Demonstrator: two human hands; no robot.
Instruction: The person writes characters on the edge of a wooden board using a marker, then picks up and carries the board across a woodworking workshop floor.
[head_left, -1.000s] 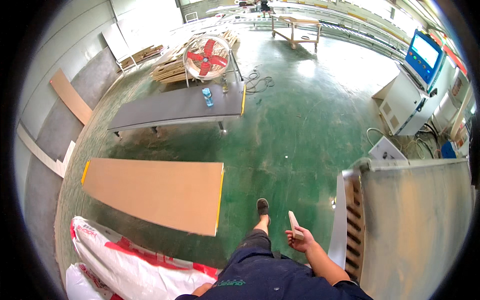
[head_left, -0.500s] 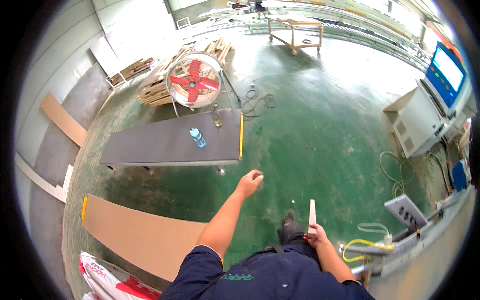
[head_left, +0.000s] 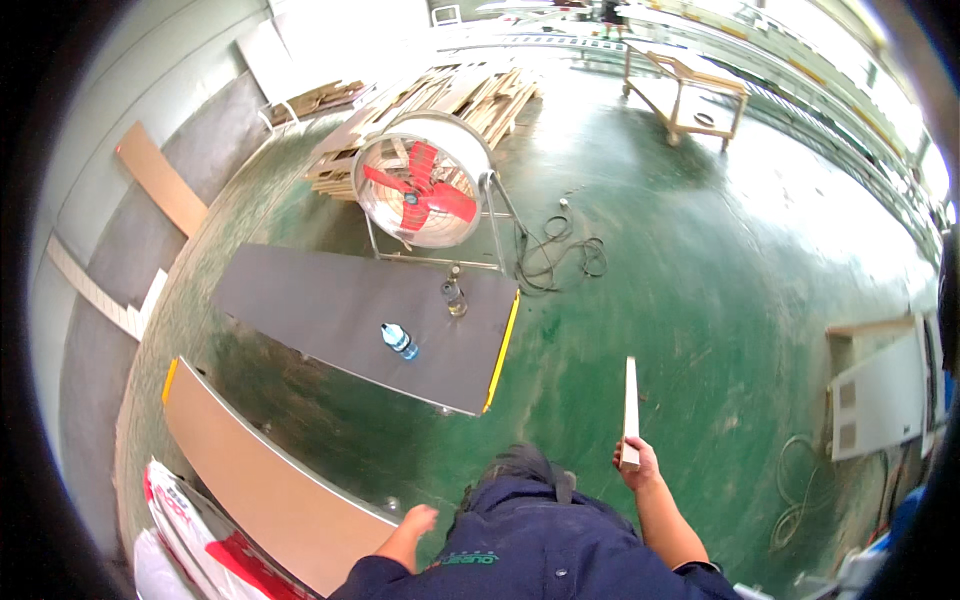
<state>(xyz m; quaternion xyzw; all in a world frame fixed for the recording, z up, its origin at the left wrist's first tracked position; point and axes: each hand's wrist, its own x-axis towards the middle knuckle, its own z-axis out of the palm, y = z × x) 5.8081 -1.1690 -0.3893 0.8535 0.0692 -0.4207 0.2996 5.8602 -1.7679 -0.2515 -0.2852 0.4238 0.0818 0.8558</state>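
A narrow, pale strip of board (head_left: 631,400) stands up from my right hand (head_left: 643,466), whose fingers are wrapped round its lower end. It points away from me over the green floor. My left hand (head_left: 420,521) hangs low by my waist, beside the near end of a brown-topped table (head_left: 270,465). That hand is smeared by motion, so its fingers cannot be made out. Farther off, a grey table (head_left: 330,310) with a yellow end strip bears a blue-labelled bottle (head_left: 399,341) and a clear bottle (head_left: 454,298).
A large fan with red blades (head_left: 415,195) stands behind the grey table, near stacked wood strips (head_left: 490,105). Black cable (head_left: 545,255) lies on the floor. A wooden trolley (head_left: 680,90) stands far right, a white cabinet (head_left: 878,395) at right. Red-and-white bags (head_left: 215,530) lie at lower left.
My view has turned and moved closer to the grey table. My left hand has dropped back from in front of me toward my waist. My right hand still holds the strip.
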